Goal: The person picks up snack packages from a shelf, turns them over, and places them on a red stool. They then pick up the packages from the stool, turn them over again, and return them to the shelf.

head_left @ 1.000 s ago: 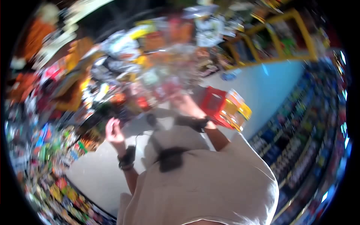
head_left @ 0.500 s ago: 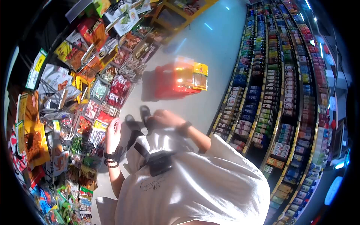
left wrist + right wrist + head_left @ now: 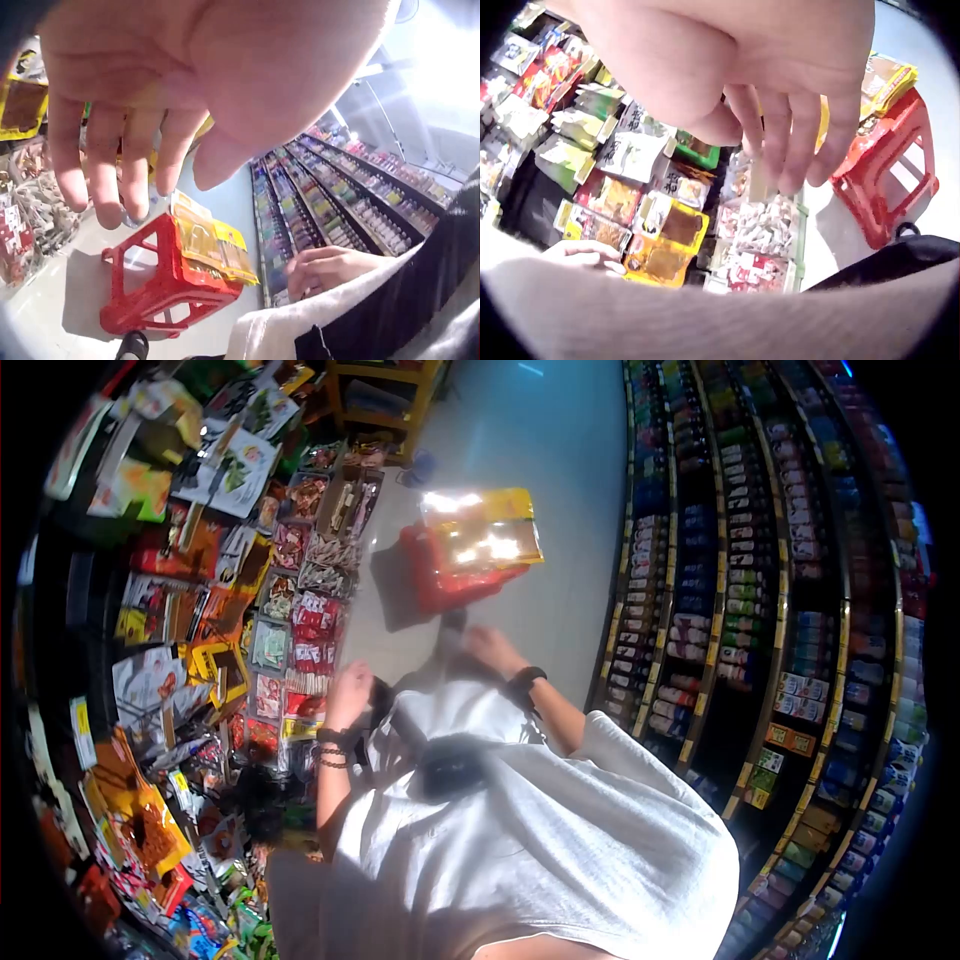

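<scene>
Both hands are empty and held in front of the body. My left hand (image 3: 348, 692) hangs with loosely bent fingers beside the snack display. In the left wrist view its fingers (image 3: 135, 165) point down, the stool showing beyond them. The right hand (image 3: 492, 648) is nearest to a red plastic stool (image 3: 445, 588), apart from it. Loose fingers of that hand (image 3: 780, 82) also show in the right wrist view. Shiny yellow snack packets (image 3: 217, 244) lie on the stool's seat. A dark shoe (image 3: 133, 345) stands close to the stool.
On the left, hanging snack bags (image 3: 205, 660) and bins of small wrapped snacks (image 3: 315, 618) line the aisle. Long shelves of bottles and packs (image 3: 740, 590) run along the right. A yellow rack (image 3: 400, 405) stands ahead at the aisle's left; pale floor (image 3: 575, 510) lies between.
The head view has swung from a blurred look at the snack display to look along the aisle. Over the last half second, both hands have shifted right and up in view; both stay empty.
</scene>
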Motion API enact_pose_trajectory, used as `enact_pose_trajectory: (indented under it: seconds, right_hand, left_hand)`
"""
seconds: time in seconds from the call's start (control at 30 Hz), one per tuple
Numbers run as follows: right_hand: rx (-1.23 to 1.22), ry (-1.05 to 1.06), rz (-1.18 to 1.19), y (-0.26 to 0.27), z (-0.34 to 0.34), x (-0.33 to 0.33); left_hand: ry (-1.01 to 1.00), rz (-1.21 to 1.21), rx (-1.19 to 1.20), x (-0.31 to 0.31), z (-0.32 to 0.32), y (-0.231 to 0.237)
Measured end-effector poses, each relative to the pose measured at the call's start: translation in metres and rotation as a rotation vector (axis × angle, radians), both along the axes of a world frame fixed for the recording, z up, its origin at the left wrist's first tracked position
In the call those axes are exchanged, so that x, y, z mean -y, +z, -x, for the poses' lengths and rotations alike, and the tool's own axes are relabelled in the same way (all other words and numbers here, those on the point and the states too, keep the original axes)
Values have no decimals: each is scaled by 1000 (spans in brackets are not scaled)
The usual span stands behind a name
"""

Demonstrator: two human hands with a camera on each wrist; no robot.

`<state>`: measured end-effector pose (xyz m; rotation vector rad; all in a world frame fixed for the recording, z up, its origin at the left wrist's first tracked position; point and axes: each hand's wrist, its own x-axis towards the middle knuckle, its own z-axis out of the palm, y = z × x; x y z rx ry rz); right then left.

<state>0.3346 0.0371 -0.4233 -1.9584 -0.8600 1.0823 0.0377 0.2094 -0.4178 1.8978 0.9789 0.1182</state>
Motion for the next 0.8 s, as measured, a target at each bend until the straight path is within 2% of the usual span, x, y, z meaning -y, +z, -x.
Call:
enact_pose_trajectory:
  seconds: [0.07, 0.1, 0.13, 0.17, 0.2, 0.27, 0.33, 0.37, 0.4, 0.47, 0.5, 0.53, 0.57, 0.6, 0.63, 0.67, 0.73, 0.77, 0.8]
  right_hand:
    - [31, 60, 23, -29, -38, 7]
    - [17, 101, 61, -41, -59, 6]
    - [-3, 137, 98, -54, -76, 5]
    - [-33, 127, 140, -56, -91, -1]
    - [-59, 122, 184, -59, -107, -10]
    - [141, 40, -63, -112, -127, -10]
    - [31, -16, -158, -114, -149, -26]
    - [-85, -63, -19, -124, -159, -34]
    - [-194, -111, 112, -141, -170, -44]
    - [-88, -103, 140, -143, -187, -67]
    - [-40, -100, 164, -141, -189, -72]
    - [-29, -158, 70, -143, -186, -73]
    - [-11, -216, -28, -149, -184, -75]
    - [-134, -354, -188, -162, -188, -91]
    - [-253, -475, -361, -180, -192, -106]
    - [-121, -418, -215, -195, -199, -111]
    - [125, -299, 95, -216, -204, -112]
    - [-45, -404, 178, -160, -211, -139]
    - [62, -380, 184, -175, -212, -143]
  left_hand:
    - [-72, -47, -25, 4, -42, -6]
    - [-93, 26, -126, 3, -67, -5]
    - [-109, 117, -85, 3, -89, -13]
    - [-20, 352, -46, 3, -118, 1]
    - [-56, 359, -78, 4, -135, -24]
    - [-140, 138, -75, 11, -168, -72]
    - [-172, 319, -135, 9, -205, -95]
    - [-238, 262, -155, 6, -222, -102]
    - [-241, 165, -87, 8, -227, -130]
    - [-241, 220, -91, 6, -243, -175]
    - [-166, 279, -114, 5, -253, -180]
    - [-90, 336, -139, -2, -269, -172]
    - [-57, 282, -149, -9, -278, -183]
    - [36, 334, -193, -18, -290, -194]
    - [95, 284, -156, -28, -302, -211]
    - [155, 244, -134, -31, -305, -224]
    - [304, 338, -185, -44, -315, -246]
    - [375, 415, -151, -50, -322, -253]
    - [321, 423, -201, -55, -325, -261]
